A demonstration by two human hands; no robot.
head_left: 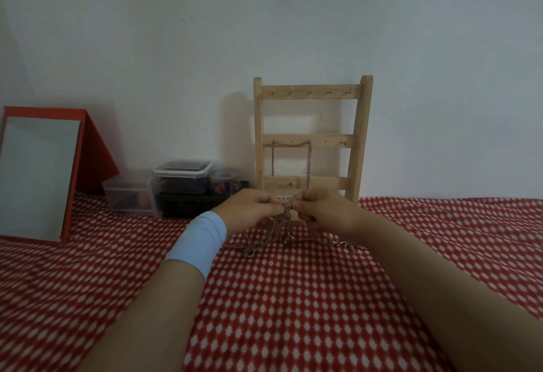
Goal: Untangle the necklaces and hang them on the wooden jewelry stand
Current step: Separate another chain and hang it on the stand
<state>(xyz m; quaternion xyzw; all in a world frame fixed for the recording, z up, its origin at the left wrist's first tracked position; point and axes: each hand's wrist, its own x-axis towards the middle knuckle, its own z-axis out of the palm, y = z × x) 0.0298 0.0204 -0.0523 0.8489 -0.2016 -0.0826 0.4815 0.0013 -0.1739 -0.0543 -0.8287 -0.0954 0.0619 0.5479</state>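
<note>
A wooden jewelry stand [311,92] with rows of small hooks leans against the wall. One chain necklace [309,163] hangs from its middle bar. In front of the stand's base, my left hand [249,207] and my right hand [326,207] face each other and pinch a knot of tangled necklaces [286,210] between their fingertips. Loose chain [258,244] trails from the knot down onto the red patterned cloth, with a ring-shaped pendant [288,239] and a leaf-like piece [349,244] lying there. A light blue band wraps my left wrist.
A red-framed mirror [38,175] stands at the left. Clear plastic containers [182,179] and a small jar [224,183] of beads sit left of the stand on a dark box. The red and white cloth [293,298] covers the surface.
</note>
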